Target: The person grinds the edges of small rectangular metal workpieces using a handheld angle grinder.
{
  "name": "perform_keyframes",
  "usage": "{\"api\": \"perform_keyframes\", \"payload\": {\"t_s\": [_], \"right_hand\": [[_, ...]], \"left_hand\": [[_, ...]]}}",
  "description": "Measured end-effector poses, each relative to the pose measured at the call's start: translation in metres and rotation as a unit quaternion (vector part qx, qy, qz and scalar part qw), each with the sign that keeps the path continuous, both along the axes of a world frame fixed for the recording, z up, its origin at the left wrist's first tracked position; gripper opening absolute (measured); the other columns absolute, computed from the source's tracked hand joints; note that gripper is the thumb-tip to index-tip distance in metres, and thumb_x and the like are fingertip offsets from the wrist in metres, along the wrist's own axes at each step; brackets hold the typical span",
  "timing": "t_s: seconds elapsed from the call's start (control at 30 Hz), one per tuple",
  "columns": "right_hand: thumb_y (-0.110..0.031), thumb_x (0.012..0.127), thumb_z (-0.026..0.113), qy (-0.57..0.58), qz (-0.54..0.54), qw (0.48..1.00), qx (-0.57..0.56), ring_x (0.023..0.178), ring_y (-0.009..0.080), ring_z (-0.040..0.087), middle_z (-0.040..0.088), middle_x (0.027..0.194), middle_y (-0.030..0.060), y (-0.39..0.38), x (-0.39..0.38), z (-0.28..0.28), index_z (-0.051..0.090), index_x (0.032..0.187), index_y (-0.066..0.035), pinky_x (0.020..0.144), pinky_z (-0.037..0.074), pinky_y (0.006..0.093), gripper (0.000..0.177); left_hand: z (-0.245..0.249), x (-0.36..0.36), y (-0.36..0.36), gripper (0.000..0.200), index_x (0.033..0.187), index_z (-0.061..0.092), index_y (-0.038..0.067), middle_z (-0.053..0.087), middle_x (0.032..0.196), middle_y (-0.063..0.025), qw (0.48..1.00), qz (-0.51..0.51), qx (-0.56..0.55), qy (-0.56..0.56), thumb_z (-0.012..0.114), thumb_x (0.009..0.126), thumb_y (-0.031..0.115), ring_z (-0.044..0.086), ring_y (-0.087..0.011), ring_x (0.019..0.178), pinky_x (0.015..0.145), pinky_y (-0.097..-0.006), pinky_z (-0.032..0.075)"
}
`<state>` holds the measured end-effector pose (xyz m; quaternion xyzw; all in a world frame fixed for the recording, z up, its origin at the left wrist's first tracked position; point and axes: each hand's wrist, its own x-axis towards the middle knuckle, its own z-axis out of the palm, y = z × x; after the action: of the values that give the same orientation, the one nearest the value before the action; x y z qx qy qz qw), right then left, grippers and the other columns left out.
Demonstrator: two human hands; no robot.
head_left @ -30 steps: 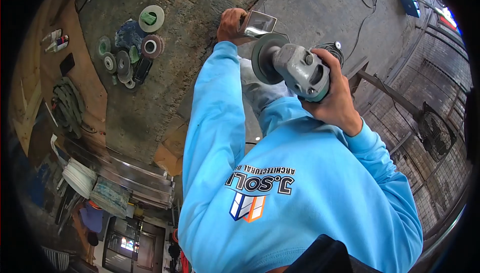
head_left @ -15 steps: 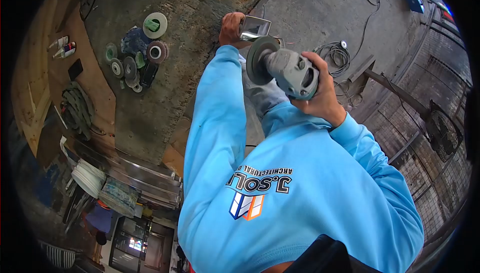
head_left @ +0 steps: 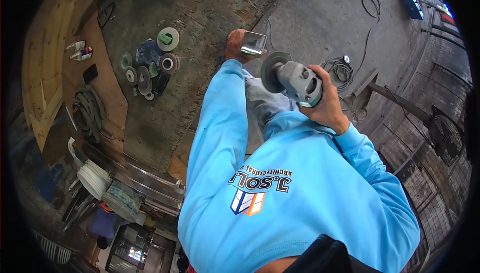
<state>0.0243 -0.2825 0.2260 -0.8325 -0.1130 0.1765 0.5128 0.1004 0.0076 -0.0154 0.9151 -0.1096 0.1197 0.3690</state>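
My left hand (head_left: 235, 46) is closed around a shiny square metal tube (head_left: 254, 43), its polished face turned up toward me. In my right hand (head_left: 327, 100) is a dusty grey angle grinder (head_left: 298, 80), gripped around its body. The grinder's round greenish disc (head_left: 270, 72) points left and stands just below and to the right of the tube, with a narrow gap between them in this view. The fingers of my left hand are partly hidden behind the tube.
Several grinding discs (head_left: 144, 79) and a blue rag (head_left: 148, 52) lie on the worn board at left. Bottles (head_left: 81, 53) and a coiled hose (head_left: 89, 109) rest on brown sheeting. At right are a coiled cable (head_left: 340, 75) and a fan (head_left: 445, 132). A person (head_left: 103, 223) is at lower left.
The grinder and its disc have shifted right and down, away from the tube, which the disc overlapped before. The tube also sits slightly lower; the whole view has shifted a little.
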Motion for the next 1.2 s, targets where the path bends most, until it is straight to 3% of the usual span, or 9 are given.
{"api": "perform_keyframes", "payload": {"t_s": [0.3, 0.37, 0.47, 0.6, 0.73, 0.8, 0.9, 1.0, 1.2], "right_hand": [[-0.001, 0.067, 0.088, -0.074, -0.049, 0.995, -0.054, 0.114, 0.0360, 0.073, 0.071, 0.126, 0.0177, -0.053, -0.001, 0.011, 0.042, 0.153, -0.015, 0.098, 0.058, 0.0436, 0.099], [-0.001, 0.067, 0.088, -0.070, -0.049, 0.995, -0.056, 0.115, 0.0359, 0.073, 0.071, 0.126, 0.0176, -0.057, -0.003, 0.011, 0.042, 0.153, -0.015, 0.099, 0.057, 0.0435, 0.099], [-0.002, 0.067, 0.089, -0.056, -0.044, 0.996, -0.055, 0.116, 0.0357, 0.072, 0.070, 0.126, 0.0176, -0.058, -0.002, 0.010, 0.042, 0.153, -0.016, 0.100, 0.057, 0.0430, 0.099], [0.001, 0.065, 0.088, -0.044, -0.008, 0.998, -0.041, 0.120, 0.0341, 0.069, 0.067, 0.130, 0.0168, -0.052, -0.001, 0.010, 0.043, 0.153, -0.016, 0.105, 0.054, 0.0429, 0.100], [-0.004, 0.065, 0.089, -0.045, 0.045, 0.998, -0.024, 0.117, 0.0358, 0.071, 0.070, 0.127, 0.0169, -0.039, 0.008, 0.013, 0.043, 0.153, -0.016, 0.105, 0.054, 0.0436, 0.100], [-0.005, 0.065, 0.089, -0.018, 0.065, 0.998, -0.018, 0.119, 0.0365, 0.070, 0.069, 0.127, 0.0170, -0.031, 0.015, 0.018, 0.043, 0.152, -0.015, 0.107, 0.053, 0.0443, 0.100], [-0.007, 0.064, 0.089, 0.021, 0.098, 0.995, -0.011, 0.123, 0.0375, 0.067, 0.067, 0.129, 0.0175, -0.014, 0.026, 0.023, 0.043, 0.151, -0.014, 0.111, 0.050, 0.0452, 0.099], [-0.009, 0.064, 0.088, 0.042, 0.127, 0.991, 0.005, 0.128, 0.0373, 0.063, 0.064, 0.134, 0.0178, 0.002, 0.037, 0.024, 0.044, 0.151, -0.012, 0.113, 0.047, 0.0456, 0.098], [-0.010, 0.061, 0.089, 0.066, 0.135, 0.989, 0.009, 0.129, 0.0340, 0.061, 0.063, 0.134, 0.0163, 0.014, 0.054, 0.021, 0.043, 0.152, -0.010, 0.115, 0.045, 0.0423, 0.102]], "left_hand": [[-0.018, -0.029, -0.017, 0.084, 0.105, 0.064, 0.009, 0.066, 0.098, -0.0110, 0.991, 0.070, -0.077, 0.081, 0.095, 0.057, 0.071, 0.066, -0.0361, 0.102, 0.093, -0.0519, 0.053], [-0.042, -0.044, -0.021, 0.092, 0.100, 0.064, 0.010, 0.066, 0.094, -0.0082, 0.976, 0.148, 0.152, 0.054, 0.085, 0.054, 0.086, 0.067, -0.0337, 0.097, 0.090, -0.0489, 0.054], [-0.043, -0.065, -0.029, 0.095, 0.094, 0.063, 0.011, 0.064, 0.091, -0.0059, 0.965, 0.205, 0.085, 0.138, 0.079, 0.050, 0.094, 0.067, -0.0304, 0.092, 0.088, -0.0466, 0.055], [-0.010, -0.062, -0.039, 0.079, 0.089, 0.063, 0.011, 0.063, 0.089, -0.0038, 0.952, 0.259, -0.081, -0.140, 0.090, 0.060, 0.080, 0.065, -0.0275, 0.090, 0.088, -0.0446, 0.056], [0.014, -0.065, -0.039, 0.062, 0.089, 0.063, 0.010, 0.064, 0.094, -0.0050, 0.950, 0.250, -0.165, -0.091, 0.096, 0.067, 0.058, 0.066, -0.0271, 0.090, 0.085, -0.0431, 0.057], [0.021, -0.061, -0.035, 0.053, 0.098, 0.062, 0.008, 0.064, 0.097, -0.0066, 0.972, 0.215, -0.054, -0.083, 0.095, 0.068, 0.036, 0.066, -0.0268, 0.088, 0.082, -0.0416, 0.058], [-0.063, -0.063, -0.029, 0.060, 0.109, 0.059, 0.006, 0.065, 0.099, -0.0080, 0.960, 0.273, -0.065, 0.004, 0.094, 0.064, 0.024, 0.066, -0.0268, 0.086, 0.081, -0.0409, 0.058], [-0.058, -0.060, -0.035, 0.070, 0.117, 0.055, 0.006, 0.064, 0.099, -0.0084, 0.919, 0.288, -0.247, 0.107, 0.095, 0.062, 0.023, 0.065, -0.0267, 0.086, 0.081, -0.0420, 0.058], [-0.043, -0.049, -0.035, 0.072, 0.117, 0.054, 0.006, 0.063, 0.103, -0.0189, 0.933, 0.271, -0.229, -0.058, 0.098, 0.063, 0.028, 0.063, -0.0443, 0.096, 0.084, -0.0495, 0.054]]}}
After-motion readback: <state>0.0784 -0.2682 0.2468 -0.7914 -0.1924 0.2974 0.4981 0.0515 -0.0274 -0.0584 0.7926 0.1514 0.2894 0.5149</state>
